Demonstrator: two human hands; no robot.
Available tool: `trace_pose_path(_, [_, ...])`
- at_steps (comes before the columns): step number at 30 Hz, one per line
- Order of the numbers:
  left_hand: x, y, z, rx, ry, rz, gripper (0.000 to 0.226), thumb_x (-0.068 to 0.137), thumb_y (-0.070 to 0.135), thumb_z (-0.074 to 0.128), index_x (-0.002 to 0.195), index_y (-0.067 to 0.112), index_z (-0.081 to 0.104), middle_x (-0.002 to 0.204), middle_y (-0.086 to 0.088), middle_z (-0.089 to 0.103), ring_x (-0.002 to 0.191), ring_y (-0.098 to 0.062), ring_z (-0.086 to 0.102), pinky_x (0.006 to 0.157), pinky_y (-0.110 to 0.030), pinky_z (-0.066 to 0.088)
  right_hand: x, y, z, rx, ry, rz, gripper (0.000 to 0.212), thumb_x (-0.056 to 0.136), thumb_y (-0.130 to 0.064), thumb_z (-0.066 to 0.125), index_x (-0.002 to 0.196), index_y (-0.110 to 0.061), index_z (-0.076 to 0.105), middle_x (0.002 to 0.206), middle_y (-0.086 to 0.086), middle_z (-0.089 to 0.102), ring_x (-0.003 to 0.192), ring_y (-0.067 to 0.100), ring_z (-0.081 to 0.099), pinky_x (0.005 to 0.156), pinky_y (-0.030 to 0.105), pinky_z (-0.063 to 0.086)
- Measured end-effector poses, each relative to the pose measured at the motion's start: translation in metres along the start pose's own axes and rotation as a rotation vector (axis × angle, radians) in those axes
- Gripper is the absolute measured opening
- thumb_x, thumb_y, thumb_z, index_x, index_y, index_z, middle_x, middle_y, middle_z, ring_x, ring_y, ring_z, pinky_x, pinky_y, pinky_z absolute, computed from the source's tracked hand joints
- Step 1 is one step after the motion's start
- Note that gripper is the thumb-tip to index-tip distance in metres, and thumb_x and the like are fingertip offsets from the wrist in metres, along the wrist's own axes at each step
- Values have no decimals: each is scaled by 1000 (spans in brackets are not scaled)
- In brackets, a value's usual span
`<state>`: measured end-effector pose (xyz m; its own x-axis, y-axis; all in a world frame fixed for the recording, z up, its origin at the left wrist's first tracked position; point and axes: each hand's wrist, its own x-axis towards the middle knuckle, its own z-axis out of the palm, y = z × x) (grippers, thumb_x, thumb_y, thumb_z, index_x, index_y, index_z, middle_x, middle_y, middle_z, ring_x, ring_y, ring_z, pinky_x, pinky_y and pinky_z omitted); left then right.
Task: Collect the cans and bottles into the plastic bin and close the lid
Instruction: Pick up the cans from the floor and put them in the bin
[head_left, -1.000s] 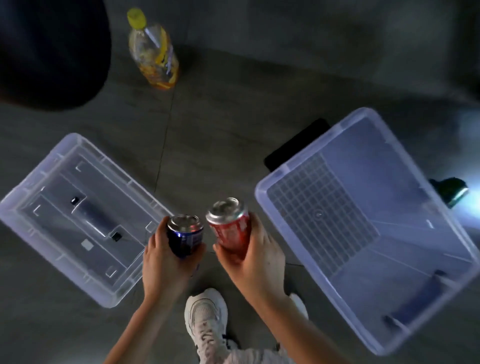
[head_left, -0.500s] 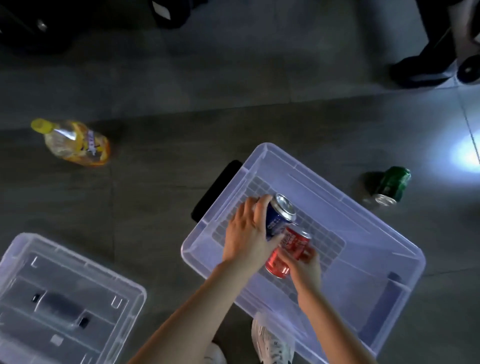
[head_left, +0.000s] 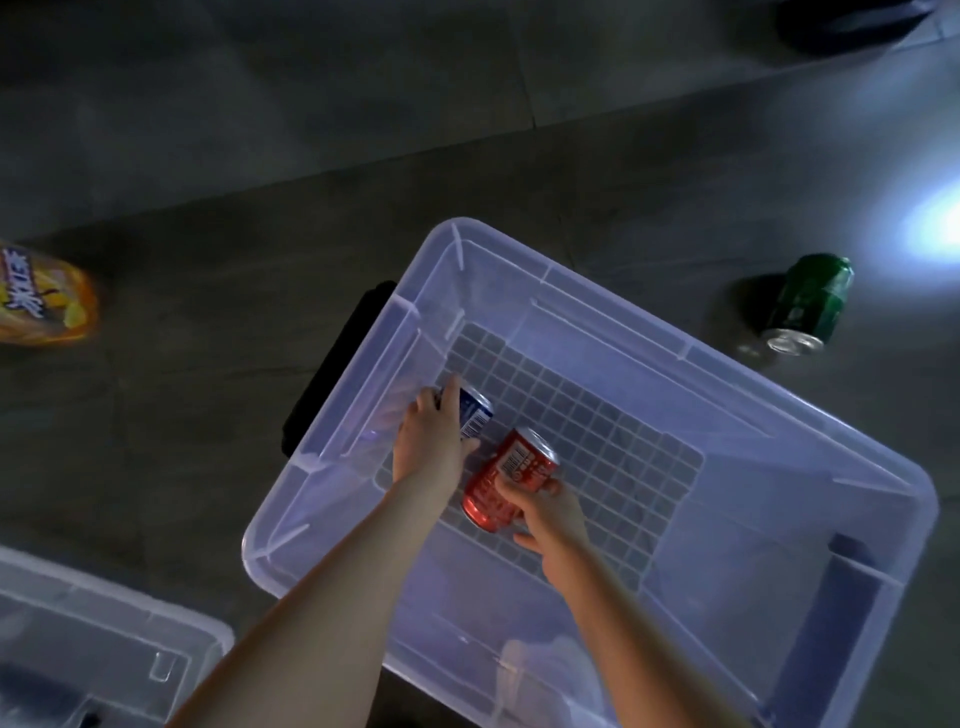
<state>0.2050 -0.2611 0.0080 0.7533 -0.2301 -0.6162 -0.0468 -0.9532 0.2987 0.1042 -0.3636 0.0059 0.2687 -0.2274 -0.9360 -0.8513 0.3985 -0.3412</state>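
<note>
Inside bin (head_left: 597, 291): left hand (head_left: 431, 441) is gripping blue can (head_left: 475, 415); right hand (head_left: 550, 514) is gripping red can (head_left: 506, 480).
Fingers: wrapping both cans, lying tilted near the grid floor.

The floor (head_left: 218, 156) is dark grey, made of big tiles with thin lines between them. A clear bin (head_left: 810, 452) sits right on it, open at the top. Its lid (head_left: 119, 660) lies flat at the lower left, apart from the bin. A green can (head_left: 810, 306) lies on its side to the right (a bright spot of light shines near it). A yellow bottle (head_left: 41, 301) rests far off on the left.
</note>
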Motion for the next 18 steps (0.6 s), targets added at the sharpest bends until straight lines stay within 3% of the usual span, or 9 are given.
trace_pose_path(4, [0,1,3,-17,-19,-10,86,80,28,68,146,24,12,141,-17,37,129,-33,39,106,-49,40,7,-1,11,22,-36,-26,43,78,-21,74,114,-21,51,104,6,66,95,23,63,71,32,53])
trace_pose_path(8, [-15,14,-16,-34,-11,-8,84,83,25,65,147,22,11,137,-17,38,126,-32,41,103,-46,42,-12,-10,3,-37,36,-103,27,79,-21,72,98,-22,52,88,-1,62,77,10,60,72,29,50])
trace_pose_path(11, [-44,27,-48,-14,20,39,64,88,21,57,143,15,26,133,-19,43,119,-33,48,97,-45,45,-49,-19,-15,-125,209,-139,26,78,-33,70,88,-21,50,80,-1,61,74,16,59,80,41,54])
trace_pose_path(13, [-76,41,-80,-39,32,59,42,90,22,53,130,11,45,127,-17,49,112,-33,53,92,-44,47,-88,-25,-34,-185,252,-173,23,78,-35,66,86,-14,60,77,3,63,73,20,58,81,47,54])
trace_pose_path(15, [-115,58,-119,-66,55,99,28,92,22,50,114,7,57,118,-15,56,104,-31,58,85,-40,49,-142,-36,-55,-185,256,-212,15,83,-28,61,76,-15,64,66,3,63,65,21,58,69,43,53])
trace_pose_path(18, [-185,92,-184,-124,60,145,24,92,24,49,103,7,63,109,-13,63,97,-30,62,82,-40,51,-241,-61,-87,-192,252,-258,21,89,-22,57,68,-16,60,56,0,59,51,14,54,53,28,44])
